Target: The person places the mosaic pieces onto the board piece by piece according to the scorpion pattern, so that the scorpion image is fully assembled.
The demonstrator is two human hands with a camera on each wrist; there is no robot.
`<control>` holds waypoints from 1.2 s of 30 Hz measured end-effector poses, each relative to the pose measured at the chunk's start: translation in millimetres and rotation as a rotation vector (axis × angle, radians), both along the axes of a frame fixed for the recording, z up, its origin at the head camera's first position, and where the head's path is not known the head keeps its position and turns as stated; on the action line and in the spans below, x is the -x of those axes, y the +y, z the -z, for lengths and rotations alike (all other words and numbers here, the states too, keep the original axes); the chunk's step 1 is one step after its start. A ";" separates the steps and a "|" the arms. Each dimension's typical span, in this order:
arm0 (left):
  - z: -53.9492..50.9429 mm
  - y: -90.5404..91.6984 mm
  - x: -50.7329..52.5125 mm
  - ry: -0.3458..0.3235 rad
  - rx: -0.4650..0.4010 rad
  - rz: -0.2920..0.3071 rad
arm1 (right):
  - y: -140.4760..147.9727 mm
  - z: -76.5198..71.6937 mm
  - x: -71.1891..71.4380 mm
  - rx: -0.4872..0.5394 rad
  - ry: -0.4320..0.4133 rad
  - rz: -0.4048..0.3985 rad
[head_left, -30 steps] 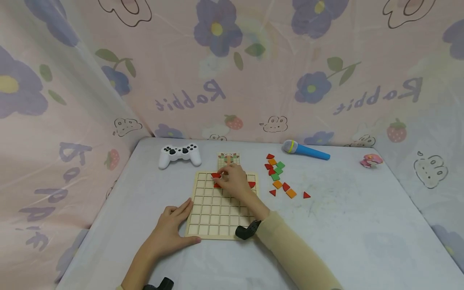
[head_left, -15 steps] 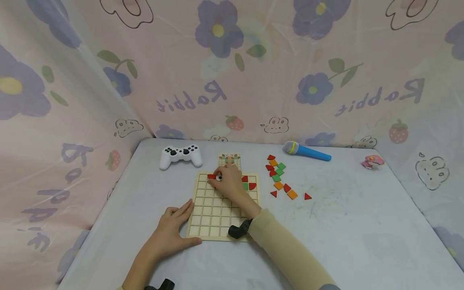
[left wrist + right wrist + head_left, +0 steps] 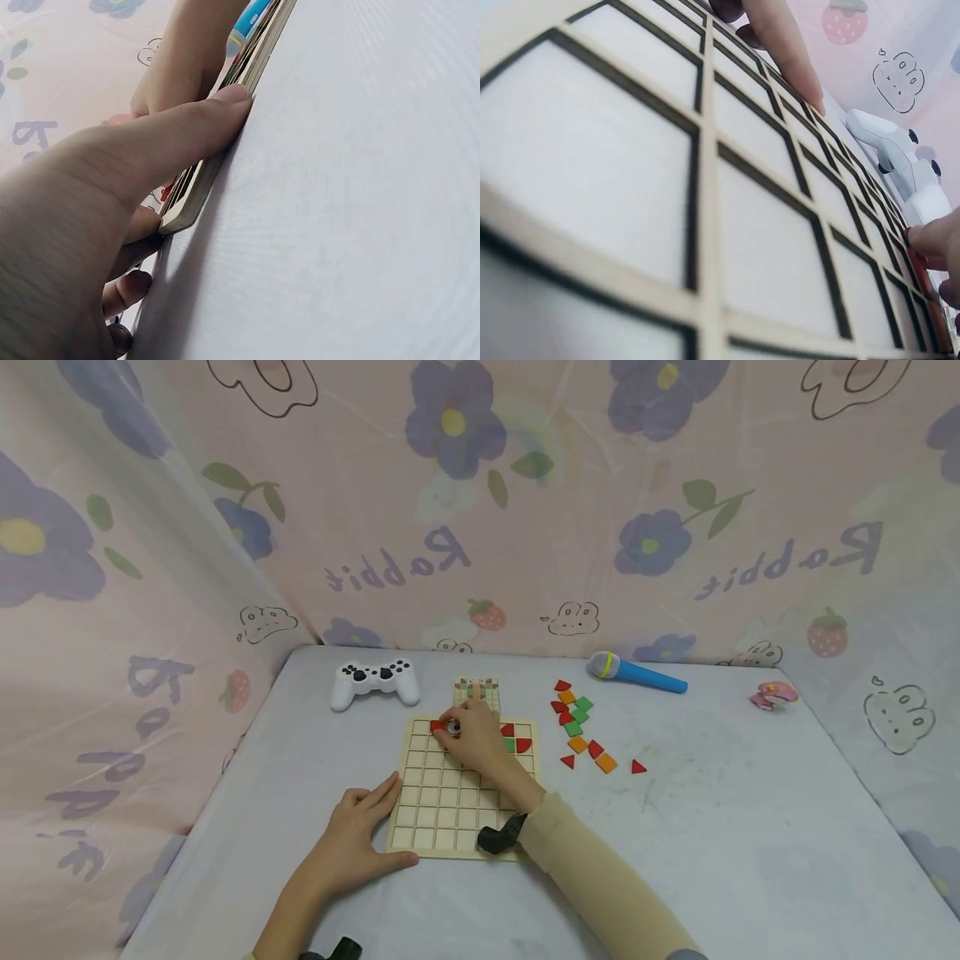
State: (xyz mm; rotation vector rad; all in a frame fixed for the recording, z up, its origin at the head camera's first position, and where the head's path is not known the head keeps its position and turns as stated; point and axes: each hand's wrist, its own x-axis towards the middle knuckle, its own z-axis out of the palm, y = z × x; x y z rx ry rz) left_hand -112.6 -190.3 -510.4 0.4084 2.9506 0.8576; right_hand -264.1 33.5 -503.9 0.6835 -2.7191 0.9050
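My left hand [image 3: 352,837] lies at the near left corner of a wooden grid board [image 3: 446,796]. Its thumb presses the front edge and its fingers touch the left edge, as the left wrist view also shows. Over the board's far rows, my right hand [image 3: 480,739] pinches a small red tile [image 3: 437,726] at a top-row cell. A round black-and-white eye piece [image 3: 453,727] shows beside those fingertips. Right of the hand, red tiles [image 3: 523,745] and a green tile [image 3: 510,745] sit in cells. The right hand hides the cells between.
Several loose red, orange [image 3: 606,763] and green tiles [image 3: 573,727] lie right of the board. Behind it is a small pattern card [image 3: 476,685], partly covered by the hand. A white game controller [image 3: 375,682], blue toy microphone [image 3: 637,672] and pink trinket [image 3: 774,695] stand further back.
My right hand has shifted slightly left with the red tile, bringing it down to the top row, and has barely moved since half a second ago. The left hand stays put.
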 end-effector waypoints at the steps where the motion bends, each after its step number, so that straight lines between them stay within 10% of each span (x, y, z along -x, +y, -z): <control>1: 0.0 -0.1 0.1 -0.002 0.000 0.000 | -0.7 0.3 0.0 -0.007 0.002 0.002; 36: -1.2 -0.5 0.2 -0.015 -0.001 -0.004 | -3.9 -4.1 1.7 -0.067 -0.033 -0.002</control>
